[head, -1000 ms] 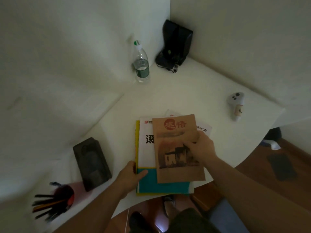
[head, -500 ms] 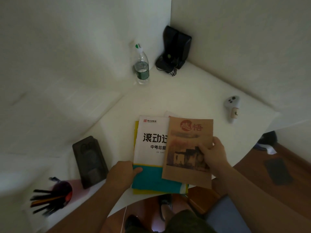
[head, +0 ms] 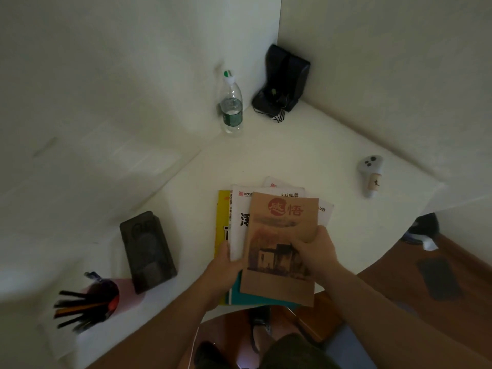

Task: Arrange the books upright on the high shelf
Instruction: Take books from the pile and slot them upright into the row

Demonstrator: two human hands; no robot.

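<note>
- A white corner desk fills the frame, set against two pale walls that meet at the far corner.
- A stack of paperback books lies flat at the desk's near edge, covers up, long axes running from the person toward the far corner; the lower ones fan out slightly to the right at their far ends.
- The brown kraft-paper book with red title characters sits on top, its title end pointing away from the person and its near end overhanging the desk edge.
- The right hand grips that book's right edge, thumb on the cover.
- The left hand holds the stack's left side, thumb on the white-and-teal book, with a yellow book beneath it.
- A dark rectangular case lies left of the stack.
- A black pouch with cord leans in the far corner.
- A clear plastic water bottle with green label stands upright beside it.
- A dark cup of pencils stands at the near left.
- A grey handheld controller lies at the right.
</note>
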